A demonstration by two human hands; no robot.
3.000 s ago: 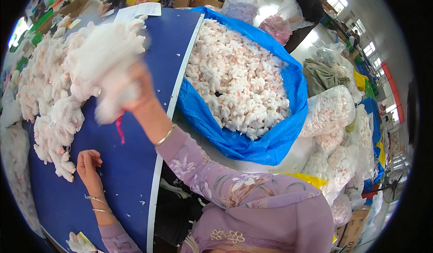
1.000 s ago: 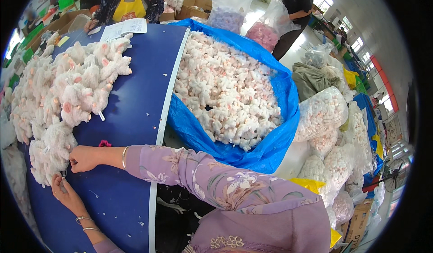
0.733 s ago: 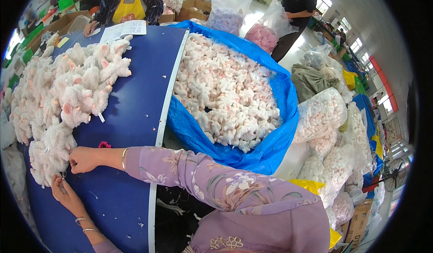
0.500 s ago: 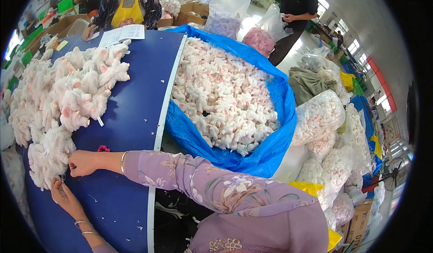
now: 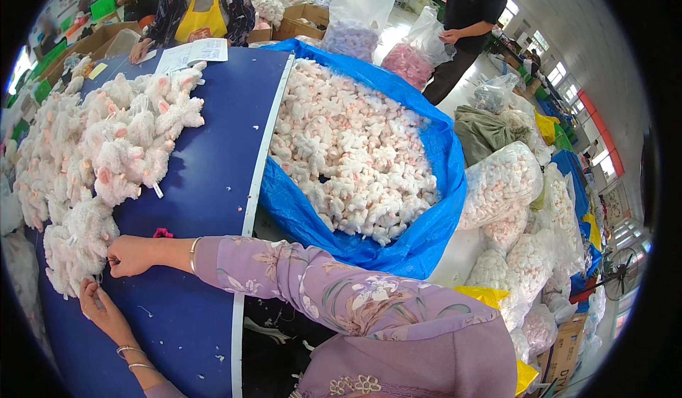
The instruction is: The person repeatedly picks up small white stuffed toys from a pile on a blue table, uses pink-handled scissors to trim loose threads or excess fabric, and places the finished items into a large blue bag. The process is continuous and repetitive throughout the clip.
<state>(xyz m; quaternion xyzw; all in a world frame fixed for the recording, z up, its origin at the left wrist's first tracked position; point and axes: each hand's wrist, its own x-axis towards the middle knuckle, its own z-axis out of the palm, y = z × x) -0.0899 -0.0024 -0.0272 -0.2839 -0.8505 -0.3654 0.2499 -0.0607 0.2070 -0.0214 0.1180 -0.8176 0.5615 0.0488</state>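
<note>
A fluffy white plush toy (image 5: 79, 245) lies at the left of the blue table (image 5: 192, 306), at the near end of a heap of similar plush toys (image 5: 106, 132) with pink ears. My right hand (image 5: 131, 256) is closed in a pinch against the toy's right side; what its fingertips hold is too small to name. Just below, my left hand (image 5: 105, 311) has its fingers bent together at the toy's lower edge, gripping it there. A thin pale strand shows between the two hands. Bracelets circle both wrists.
Right of the table stands a big blue sack (image 5: 426, 249) filled with small white plush pieces (image 5: 355, 149). A small dark-pink item (image 5: 163, 233) and lint lie on the table. Across it, a person in a yellow apron (image 5: 202, 25) stands by an open notebook (image 5: 192, 55). Stuffed clear bags (image 5: 501, 185) line the right.
My hands and the plush toy stay almost in place. In the background, the person in black by the bag of pink pieces has shifted slightly.
</note>
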